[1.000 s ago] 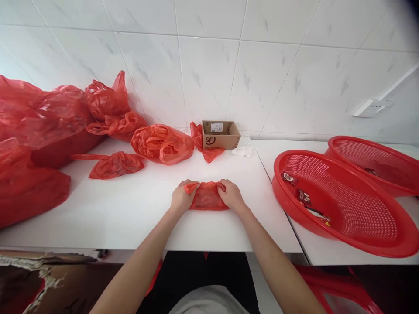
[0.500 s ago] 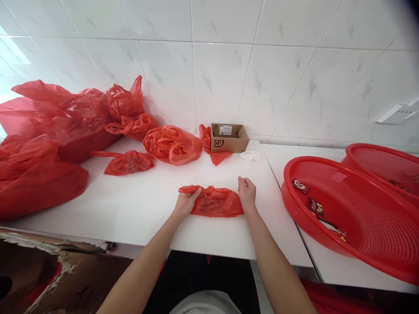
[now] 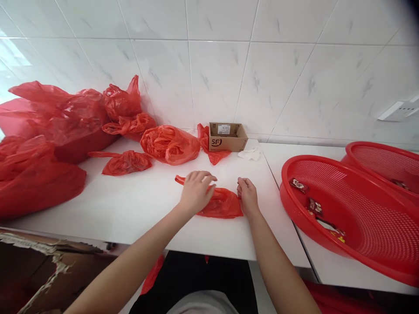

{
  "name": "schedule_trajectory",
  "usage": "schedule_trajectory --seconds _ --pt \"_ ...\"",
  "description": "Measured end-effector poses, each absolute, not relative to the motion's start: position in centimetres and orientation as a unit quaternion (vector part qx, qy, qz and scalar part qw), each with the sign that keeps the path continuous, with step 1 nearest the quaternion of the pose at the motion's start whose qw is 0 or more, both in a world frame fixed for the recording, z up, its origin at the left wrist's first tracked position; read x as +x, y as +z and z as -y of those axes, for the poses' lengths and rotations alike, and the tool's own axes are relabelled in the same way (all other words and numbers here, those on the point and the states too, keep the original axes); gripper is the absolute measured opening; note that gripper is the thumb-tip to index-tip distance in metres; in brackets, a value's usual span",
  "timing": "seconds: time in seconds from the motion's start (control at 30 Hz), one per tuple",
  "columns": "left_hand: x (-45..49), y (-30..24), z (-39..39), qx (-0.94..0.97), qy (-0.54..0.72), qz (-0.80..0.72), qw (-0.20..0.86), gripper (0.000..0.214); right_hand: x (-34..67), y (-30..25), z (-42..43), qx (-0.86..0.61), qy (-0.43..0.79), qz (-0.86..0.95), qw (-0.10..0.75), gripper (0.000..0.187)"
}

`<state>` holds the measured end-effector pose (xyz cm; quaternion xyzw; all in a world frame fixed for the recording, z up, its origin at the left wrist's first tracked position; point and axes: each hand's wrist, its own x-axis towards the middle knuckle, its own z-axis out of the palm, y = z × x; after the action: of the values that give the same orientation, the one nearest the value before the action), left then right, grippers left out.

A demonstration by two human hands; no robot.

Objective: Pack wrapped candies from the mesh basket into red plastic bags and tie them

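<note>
A small red plastic bag (image 3: 225,204) lies flattened on the white table in front of me, its contents not clear through the film. My left hand (image 3: 197,192) is over the bag's left part, fingers apart and slightly bent, and covers some of it. A strap-like end of the bag sticks out past that hand on the left. At the bag's right end, my right hand (image 3: 248,196) is closed, thumb and fingers pinched together on its edge.
Several full red bags (image 3: 75,126) crowd the left side, with a bundled bag (image 3: 170,146) nearer the middle. Against the wall stands a small cardboard box (image 3: 228,143) beside a white tissue (image 3: 250,153). A red basket (image 3: 353,196) holding wrapped snacks (image 3: 314,206) is at the right, another behind it.
My left hand has let go of the bag's left end, risen and moved right over it, its fingers opening. The right hand stays at the right end.
</note>
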<state>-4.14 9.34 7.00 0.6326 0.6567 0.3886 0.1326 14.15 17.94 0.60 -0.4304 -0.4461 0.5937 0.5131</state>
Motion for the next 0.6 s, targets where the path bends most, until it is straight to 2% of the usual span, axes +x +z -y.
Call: schedule_trajectory --seconds 0.1,0.23,0.43,0.6 --pt "-2.8 6.4 -11.0 0.679 0.288 -0.652 0.175 0.009 14.7 0.6 -18.2 -0.417 0.603 0.433 0.523 0.029" --pt "-4.7 6.9 -10.5 0.684 0.211 -0.664 0.214 0.018 15.0 0.4 -18.4 -0.415 0.611 0.420 0.528 0.029" --pt "-12.0 13.3 -5.3 0.662 0.188 -0.664 0.292 0.027 14.8 0.3 -18.4 -0.431 0.608 0.433 0.508 0.027" --pt "-20.4 18.1 -2.7 0.583 0.215 -0.715 0.321 0.023 14.4 0.5 -17.9 -0.454 0.589 0.467 0.479 0.028"
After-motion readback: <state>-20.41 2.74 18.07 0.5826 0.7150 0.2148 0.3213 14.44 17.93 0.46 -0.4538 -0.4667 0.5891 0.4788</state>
